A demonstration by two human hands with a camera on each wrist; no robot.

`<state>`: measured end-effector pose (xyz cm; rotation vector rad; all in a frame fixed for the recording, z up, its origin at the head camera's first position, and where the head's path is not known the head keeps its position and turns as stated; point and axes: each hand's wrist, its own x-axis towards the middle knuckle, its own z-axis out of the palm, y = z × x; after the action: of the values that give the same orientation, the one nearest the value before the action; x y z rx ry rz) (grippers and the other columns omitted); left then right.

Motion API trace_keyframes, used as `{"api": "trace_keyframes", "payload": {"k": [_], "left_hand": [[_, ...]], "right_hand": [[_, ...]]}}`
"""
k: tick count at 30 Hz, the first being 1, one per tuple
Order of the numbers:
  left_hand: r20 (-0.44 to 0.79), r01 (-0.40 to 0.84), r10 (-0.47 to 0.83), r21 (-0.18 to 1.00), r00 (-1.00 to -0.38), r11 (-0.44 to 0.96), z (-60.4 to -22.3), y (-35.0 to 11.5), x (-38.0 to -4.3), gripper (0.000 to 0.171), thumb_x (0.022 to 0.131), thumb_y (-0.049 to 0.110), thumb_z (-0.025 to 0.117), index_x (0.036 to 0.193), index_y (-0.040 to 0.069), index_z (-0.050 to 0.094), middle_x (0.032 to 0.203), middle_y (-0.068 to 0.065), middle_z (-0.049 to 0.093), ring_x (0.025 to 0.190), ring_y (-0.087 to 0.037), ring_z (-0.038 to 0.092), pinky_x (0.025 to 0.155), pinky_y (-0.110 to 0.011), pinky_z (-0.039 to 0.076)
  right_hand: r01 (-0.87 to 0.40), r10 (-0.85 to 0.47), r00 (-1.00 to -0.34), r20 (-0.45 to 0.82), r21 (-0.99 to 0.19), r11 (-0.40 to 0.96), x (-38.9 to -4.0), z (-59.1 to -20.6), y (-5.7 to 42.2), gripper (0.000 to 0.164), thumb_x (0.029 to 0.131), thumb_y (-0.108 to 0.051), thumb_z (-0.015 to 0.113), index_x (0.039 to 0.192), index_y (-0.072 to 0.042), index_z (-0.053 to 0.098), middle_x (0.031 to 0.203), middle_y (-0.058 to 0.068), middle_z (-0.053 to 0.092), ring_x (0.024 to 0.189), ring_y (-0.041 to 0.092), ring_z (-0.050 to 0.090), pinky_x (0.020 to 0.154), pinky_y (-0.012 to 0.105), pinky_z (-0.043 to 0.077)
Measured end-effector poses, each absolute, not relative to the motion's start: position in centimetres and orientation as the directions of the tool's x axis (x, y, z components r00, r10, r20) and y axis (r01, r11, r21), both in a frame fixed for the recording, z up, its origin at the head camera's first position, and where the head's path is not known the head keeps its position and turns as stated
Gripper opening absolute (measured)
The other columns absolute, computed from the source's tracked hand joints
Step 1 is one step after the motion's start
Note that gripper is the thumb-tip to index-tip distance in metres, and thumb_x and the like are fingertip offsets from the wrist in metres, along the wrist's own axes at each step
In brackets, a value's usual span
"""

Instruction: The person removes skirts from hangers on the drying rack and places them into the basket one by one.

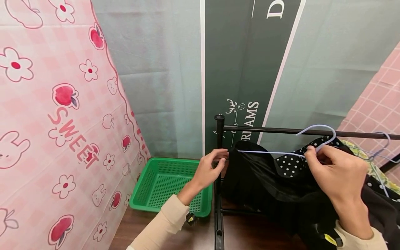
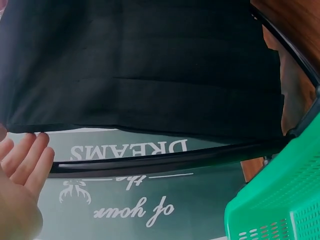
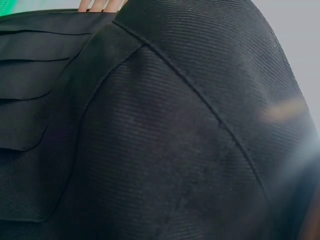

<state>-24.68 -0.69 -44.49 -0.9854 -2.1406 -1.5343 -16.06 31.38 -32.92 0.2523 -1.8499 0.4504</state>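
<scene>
A light purple hanger [image 1: 268,152] lies across the upper edge of a black garment [image 1: 250,173], in front of the rack. My right hand [image 1: 340,173] pinches the hanger near the base of its hook. At the garment's left end is my left hand [image 1: 207,170], fingertips right at the cloth edge beside the hanger's end. In the left wrist view the fingers [image 2: 30,162] stretch fairly straight to the edge of the black cloth. The right wrist view is mostly filled by the garment's pleats and seams [image 3: 150,125]; the right hand is hidden there.
A black clothes rack bar [image 1: 259,129] runs behind the garment, joined to a left post [image 1: 219,139]. More hangers [image 1: 379,146] and a polka-dot cloth [image 1: 289,166] hang at right. A green basket [image 1: 142,184] stands on the floor at left, beside a pink printed curtain [image 1: 78,146].
</scene>
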Motion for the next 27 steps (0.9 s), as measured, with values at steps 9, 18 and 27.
{"api": "trace_keyframes", "payload": {"k": [9, 18, 27], "left_hand": [[0.583, 0.67, 0.364, 0.719, -0.726, 0.186, -44.3, -0.5, -24.6, 0.044, 0.109, 0.015, 0.063, 0.152, 0.007, 0.056, 0.141, -0.013, 0.068, 0.122, -0.027, 0.071, 0.104, -0.04, 0.058], [0.581, 0.663, 0.335, 0.71, -0.742, 0.237, -44.5, -0.5, -24.2, 0.039, 0.105, 0.014, 0.07, 0.142, 0.003, 0.063, 0.117, -0.014, 0.069, 0.105, -0.025, 0.068, 0.094, -0.043, 0.06], [0.638, 0.696, 0.288, 0.691, -0.714, 0.196, -44.4, -1.5, -24.5, 0.028, 0.104, 0.01, 0.07, 0.132, 0.007, 0.067, 0.093, -0.007, 0.061, 0.08, -0.014, 0.056, 0.072, -0.031, 0.051]], "right_hand": [[-0.448, 0.035, -0.304, 0.952, -0.176, 0.877, -16.2, -32.8, 30.8, 0.046, 0.092, -0.032, 0.059, 0.051, -0.01, 0.058, 0.048, 0.005, 0.05, 0.055, -0.017, 0.029, 0.056, 0.009, 0.017], [-0.491, -0.014, -0.352, 0.936, -0.172, 0.854, -16.5, -33.1, 30.4, 0.042, 0.092, -0.028, 0.064, 0.054, -0.011, 0.059, 0.049, 0.0, 0.049, 0.054, -0.014, 0.03, 0.056, 0.01, 0.02], [-0.504, -0.091, -0.462, 0.882, -0.177, 0.845, -16.7, -33.6, 30.6, 0.043, 0.098, -0.037, 0.069, 0.065, -0.011, 0.061, 0.057, -0.005, 0.048, 0.059, -0.012, 0.031, 0.058, 0.011, 0.023]]}}
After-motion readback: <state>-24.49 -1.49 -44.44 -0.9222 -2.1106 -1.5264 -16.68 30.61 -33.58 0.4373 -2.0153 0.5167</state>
